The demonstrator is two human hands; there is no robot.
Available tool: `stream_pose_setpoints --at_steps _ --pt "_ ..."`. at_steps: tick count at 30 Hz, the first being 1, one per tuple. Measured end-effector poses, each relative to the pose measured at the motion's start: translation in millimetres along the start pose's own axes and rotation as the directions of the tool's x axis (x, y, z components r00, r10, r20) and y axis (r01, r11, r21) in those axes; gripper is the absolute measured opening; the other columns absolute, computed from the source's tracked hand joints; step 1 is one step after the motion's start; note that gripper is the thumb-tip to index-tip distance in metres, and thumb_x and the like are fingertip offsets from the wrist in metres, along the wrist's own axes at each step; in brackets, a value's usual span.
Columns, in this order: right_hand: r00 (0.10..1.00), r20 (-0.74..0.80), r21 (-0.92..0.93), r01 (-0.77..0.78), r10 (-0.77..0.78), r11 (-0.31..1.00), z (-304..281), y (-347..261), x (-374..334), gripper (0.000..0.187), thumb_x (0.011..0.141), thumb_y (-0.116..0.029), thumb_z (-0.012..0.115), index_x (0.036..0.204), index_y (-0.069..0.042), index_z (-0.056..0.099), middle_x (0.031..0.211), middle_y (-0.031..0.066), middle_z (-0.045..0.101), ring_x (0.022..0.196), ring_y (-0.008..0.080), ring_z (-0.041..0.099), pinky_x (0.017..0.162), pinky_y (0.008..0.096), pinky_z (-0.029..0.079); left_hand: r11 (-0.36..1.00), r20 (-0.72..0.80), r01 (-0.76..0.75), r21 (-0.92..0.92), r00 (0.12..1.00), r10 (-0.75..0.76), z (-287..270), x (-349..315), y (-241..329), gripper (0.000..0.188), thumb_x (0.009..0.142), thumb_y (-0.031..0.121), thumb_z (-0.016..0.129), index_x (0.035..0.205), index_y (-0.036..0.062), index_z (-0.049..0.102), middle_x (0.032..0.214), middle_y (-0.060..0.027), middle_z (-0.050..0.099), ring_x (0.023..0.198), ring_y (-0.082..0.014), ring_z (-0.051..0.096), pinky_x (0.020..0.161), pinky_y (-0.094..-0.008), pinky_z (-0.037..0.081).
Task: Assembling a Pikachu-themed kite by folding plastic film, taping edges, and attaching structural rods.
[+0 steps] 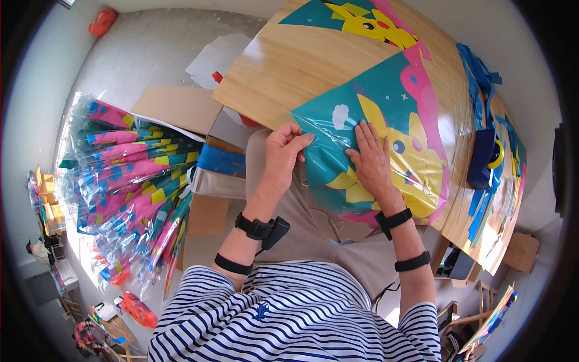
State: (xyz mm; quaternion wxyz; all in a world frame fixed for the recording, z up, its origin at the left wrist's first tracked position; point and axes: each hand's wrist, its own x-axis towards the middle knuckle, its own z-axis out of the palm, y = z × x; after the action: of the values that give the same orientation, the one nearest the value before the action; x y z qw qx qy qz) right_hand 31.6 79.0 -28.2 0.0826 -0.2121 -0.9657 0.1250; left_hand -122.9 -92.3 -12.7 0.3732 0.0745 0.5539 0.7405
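A triangular kite (416, 145) in glossy teal sheet, with a yellow cartoon figure and a pink scalloped edge, lies over the near edge of the wooden table. My left hand (284, 151) is closed at its left side, thumb and forefinger pinching the teal edge. On the middle of the sheet, my right hand (371, 157) rests flat with its thumb apart from the fingers, over part of the yellow figure. Creases run through the teal between the two hands. Farther back on the table (283, 66) lies a second kite (374, 27) of the same print.
To the right stand a dark blue tape dispenser (480, 158), thin rods (456, 133) and blue strips (480, 69). Left of my legs, folded kites in clear bags (136, 163) fan out beside a cardboard box (178, 108). A red bag (139, 309) sits lower left.
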Motion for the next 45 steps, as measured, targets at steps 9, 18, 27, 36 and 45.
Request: stream_pose_setpoints --at_steps 9,18,27,36,45 --pt "0.997 -0.019 0.35 0.081 -0.079 0.933 -38 -17 55 0.05 0.094 -0.021 0.059 0.14 -0.004 0.048 0.147 0.0177 0.046 0.141 0.0382 0.035 0.114 0.0533 0.029 0.969 0.011 -0.069 -0.235 0.997 0.074 -3 2 -5 0.008 0.084 -0.001 0.064 0.08 0.0055 0.061 0.081 0.0017 0.062 0.077 -0.0056 0.055 0.073 -0.0213 0.044" --pt "0.836 0.422 0.575 0.052 -0.35 0.817 -44 -62 152 0.041 0.084 -0.016 0.067 0.122 -0.002 0.062 0.126 0.0167 0.061 0.124 0.0316 0.052 0.103 0.0384 0.042 0.948 0.1 -0.034 -0.317 0.993 0.069 -13 4 -9 0.009 0.083 -0.005 0.061 0.084 0.0033 0.061 0.087 -0.0008 0.064 0.08 -0.009 0.058 0.077 -0.0241 0.047" --pt "0.808 0.489 0.62 -0.058 -0.328 0.782 -38 -63 161 0.021 0.075 -0.012 0.071 0.087 0.003 0.064 0.077 0.0086 0.063 0.077 0.0165 0.058 0.069 0.0316 0.046 0.907 -0.03 -0.006 -0.42 1.0 -0.007 -12 16 14 0.012 0.09 0.008 0.065 0.1 0.0028 0.062 0.092 -0.0039 0.066 0.084 -0.0122 0.061 0.08 -0.0282 0.049" --pt "0.846 0.421 0.66 -0.037 -0.328 0.751 -35 -64 155 0.016 0.073 -0.008 0.069 0.083 0.003 0.063 0.074 0.0075 0.061 0.074 0.0152 0.056 0.067 0.0311 0.045 0.918 -0.077 -0.06 -0.393 0.997 0.032 -18 39 14 0.009 0.091 0.007 0.064 0.1 0.0067 0.061 0.089 -0.002 0.066 0.081 -0.0128 0.062 0.076 -0.0296 0.051" --pt "0.852 0.407 0.657 -0.024 -0.328 0.753 -36 -64 151 0.015 0.073 -0.007 0.069 0.081 0.003 0.062 0.072 0.008 0.061 0.072 0.0161 0.057 0.065 0.0318 0.045 0.895 -0.034 0.066 -0.44 0.995 -0.09 -21 40 12 0.01 0.09 0.003 0.064 0.099 0.0082 0.061 0.09 -0.0037 0.068 0.08 -0.0144 0.064 0.075 -0.0299 0.053"
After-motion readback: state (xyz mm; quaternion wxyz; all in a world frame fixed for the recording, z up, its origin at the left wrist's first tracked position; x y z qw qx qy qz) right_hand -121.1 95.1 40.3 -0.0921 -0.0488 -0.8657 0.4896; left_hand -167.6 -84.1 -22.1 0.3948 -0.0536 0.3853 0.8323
